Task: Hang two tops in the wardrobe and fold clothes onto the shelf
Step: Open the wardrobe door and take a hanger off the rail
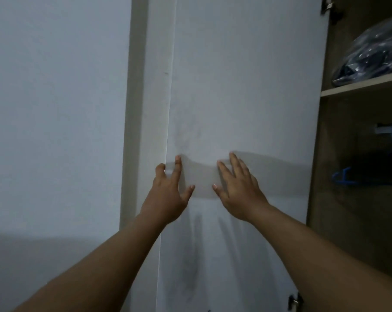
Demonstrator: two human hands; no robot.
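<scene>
1. White wardrobe door [235, 86]: rigid, light-swinging panel; best taken at its free left edge.
2. Left hand [168, 194]: fingers hooked round that edge.
3. Right hand [237, 190]: flat, spread, pressing the face.
4. Clothes: a bagged bundle [370, 55] on the shelf [359, 85]; soft.

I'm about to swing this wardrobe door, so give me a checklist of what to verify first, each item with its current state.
1. Left hand on the free edge of the white wardrobe door: ok, fingertips curl over that edge.
2. Right hand on the door face: ok, it lies flat with fingers spread.
3. Both hands free of clothing: ok, neither holds anything.
4. Metal hinges attached: ok at top and bottom, as far as visible.
5. Dark plastic-wrapped bundle on the wooden shelf clear of the door's path: cannot tell.
6. Blue plastic hanger inside the wardrobe, ready for a top: cannot tell, the interior is too dark.
</scene>
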